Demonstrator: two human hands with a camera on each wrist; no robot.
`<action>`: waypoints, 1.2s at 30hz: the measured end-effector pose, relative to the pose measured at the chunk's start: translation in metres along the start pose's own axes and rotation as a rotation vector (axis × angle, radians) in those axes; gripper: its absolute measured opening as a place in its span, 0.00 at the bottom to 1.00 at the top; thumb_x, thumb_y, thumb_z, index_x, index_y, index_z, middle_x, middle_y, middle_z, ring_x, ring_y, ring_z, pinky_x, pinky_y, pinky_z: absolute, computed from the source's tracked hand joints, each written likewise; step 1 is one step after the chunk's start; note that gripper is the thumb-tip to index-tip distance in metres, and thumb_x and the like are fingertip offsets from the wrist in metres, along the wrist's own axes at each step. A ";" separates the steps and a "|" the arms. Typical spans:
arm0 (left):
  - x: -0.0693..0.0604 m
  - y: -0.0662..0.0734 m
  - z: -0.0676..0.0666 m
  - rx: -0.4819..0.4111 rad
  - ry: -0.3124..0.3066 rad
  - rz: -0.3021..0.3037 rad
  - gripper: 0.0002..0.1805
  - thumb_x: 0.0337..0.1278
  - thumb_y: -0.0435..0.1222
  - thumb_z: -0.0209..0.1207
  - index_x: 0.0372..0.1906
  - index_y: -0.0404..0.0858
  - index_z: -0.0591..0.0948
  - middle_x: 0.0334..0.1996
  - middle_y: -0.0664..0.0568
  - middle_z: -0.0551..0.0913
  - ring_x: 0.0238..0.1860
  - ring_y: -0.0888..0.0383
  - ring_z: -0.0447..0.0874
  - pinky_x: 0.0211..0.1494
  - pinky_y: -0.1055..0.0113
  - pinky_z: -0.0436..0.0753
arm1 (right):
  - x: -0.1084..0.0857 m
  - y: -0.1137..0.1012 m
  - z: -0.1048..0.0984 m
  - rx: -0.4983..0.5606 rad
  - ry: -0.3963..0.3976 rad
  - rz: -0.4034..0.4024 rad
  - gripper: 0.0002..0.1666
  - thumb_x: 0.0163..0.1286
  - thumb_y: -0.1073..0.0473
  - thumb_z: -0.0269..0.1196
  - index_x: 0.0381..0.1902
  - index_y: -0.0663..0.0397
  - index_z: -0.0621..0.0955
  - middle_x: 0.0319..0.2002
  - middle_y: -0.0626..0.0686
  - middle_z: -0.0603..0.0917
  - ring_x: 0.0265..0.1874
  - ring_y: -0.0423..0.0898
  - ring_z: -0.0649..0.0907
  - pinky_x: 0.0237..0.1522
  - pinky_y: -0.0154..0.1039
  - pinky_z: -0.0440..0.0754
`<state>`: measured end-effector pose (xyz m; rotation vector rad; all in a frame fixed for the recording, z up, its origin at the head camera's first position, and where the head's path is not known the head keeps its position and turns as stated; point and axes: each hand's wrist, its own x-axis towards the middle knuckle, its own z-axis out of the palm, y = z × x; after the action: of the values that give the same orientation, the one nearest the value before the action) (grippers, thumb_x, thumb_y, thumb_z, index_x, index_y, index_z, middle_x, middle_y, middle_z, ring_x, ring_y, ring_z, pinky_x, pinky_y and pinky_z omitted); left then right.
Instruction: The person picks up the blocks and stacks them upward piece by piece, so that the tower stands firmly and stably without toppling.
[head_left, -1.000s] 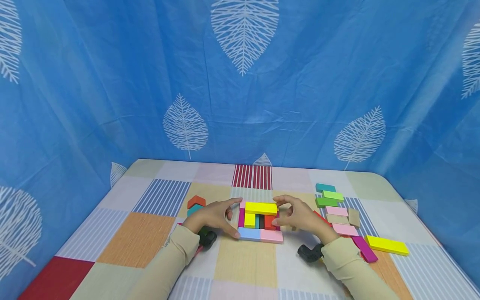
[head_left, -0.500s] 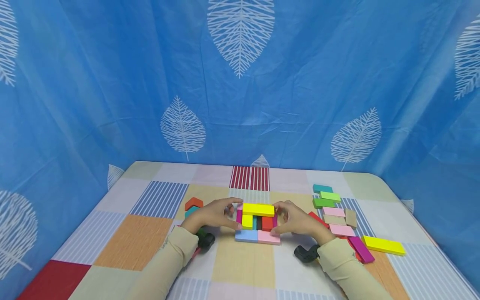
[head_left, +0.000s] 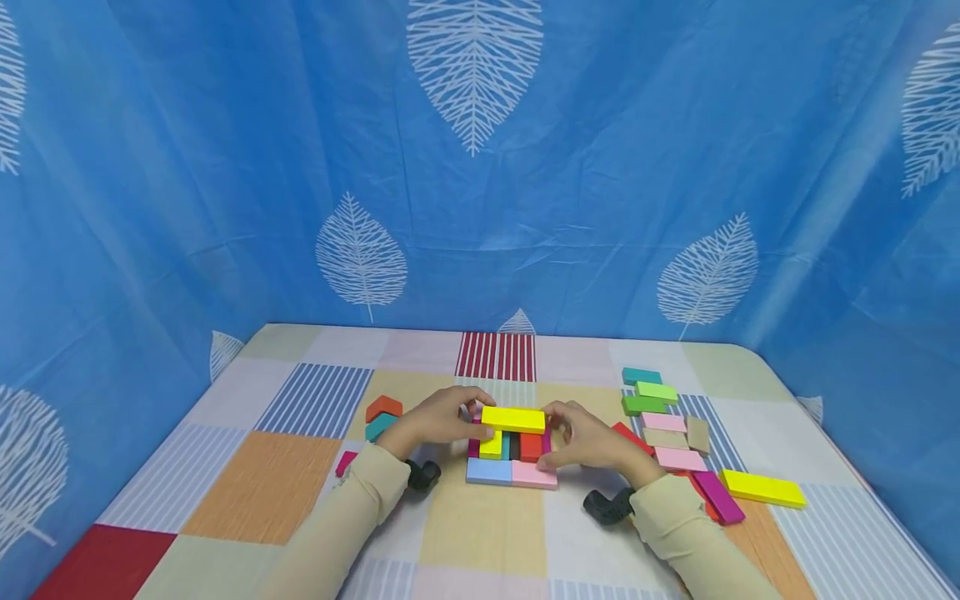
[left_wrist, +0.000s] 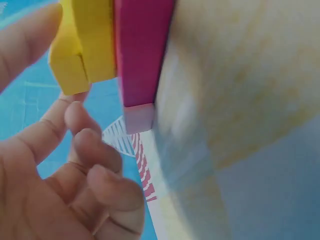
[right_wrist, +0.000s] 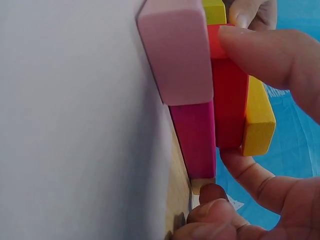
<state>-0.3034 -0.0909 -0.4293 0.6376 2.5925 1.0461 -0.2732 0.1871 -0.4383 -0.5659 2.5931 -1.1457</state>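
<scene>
In the head view a low structure of coloured wooden blocks stands at the table's middle. A long yellow block (head_left: pixel 513 419) lies across its top, over a shorter yellow block (head_left: pixel 491 446) and a red block (head_left: pixel 531 447). My left hand (head_left: pixel 437 417) pinches the long yellow block's left end, thumb in front and index finger behind. My right hand (head_left: pixel 588 437) has its thumb on the red block's near end and its index finger at the far end. Light blue (head_left: pixel 489 472) and pink blocks (head_left: pixel 534 475) form the front of the base, with magenta blocks (left_wrist: pixel 142 50) along the sides.
Right of the structure lie loose blocks, among them a green block (head_left: pixel 643 405), a purple block (head_left: pixel 717 497) and a long yellow plank (head_left: pixel 763 488). An orange block (head_left: pixel 383 407) and a teal block (head_left: pixel 380 426) lie left, by my left wrist. A blue curtain (head_left: pixel 480 208) hangs behind the table.
My left thumb has moved from the structure's front left corner up to the long yellow block. My right thumb and index finger have closed in on the red block. The head view has shifted slightly.
</scene>
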 end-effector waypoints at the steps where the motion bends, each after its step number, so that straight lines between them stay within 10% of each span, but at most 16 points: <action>1: 0.000 0.000 0.000 -0.004 0.009 0.001 0.24 0.62 0.39 0.76 0.62 0.40 0.85 0.42 0.52 0.78 0.45 0.54 0.76 0.44 0.65 0.85 | 0.000 0.000 0.000 -0.002 0.000 -0.002 0.40 0.55 0.57 0.83 0.64 0.62 0.80 0.51 0.54 0.79 0.53 0.54 0.75 0.56 0.52 0.80; 27: 0.000 0.003 0.002 -0.019 0.057 -0.030 0.19 0.63 0.38 0.75 0.57 0.40 0.85 0.38 0.52 0.77 0.41 0.55 0.75 0.34 0.70 0.77 | 0.002 0.004 -0.005 0.048 -0.006 0.018 0.37 0.55 0.59 0.82 0.60 0.61 0.79 0.52 0.56 0.79 0.49 0.53 0.74 0.44 0.43 0.77; 36: -0.008 0.001 0.003 -0.012 -0.003 -0.044 0.36 0.62 0.42 0.77 0.73 0.39 0.79 0.46 0.50 0.79 0.47 0.52 0.76 0.42 0.64 0.81 | -0.016 0.013 -0.019 0.108 -0.058 0.013 0.45 0.62 0.61 0.80 0.73 0.63 0.72 0.59 0.62 0.78 0.32 0.50 0.76 0.27 0.36 0.80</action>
<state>-0.2949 -0.0924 -0.4297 0.5761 2.5831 1.0458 -0.2695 0.2149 -0.4344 -0.5495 2.4651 -1.2377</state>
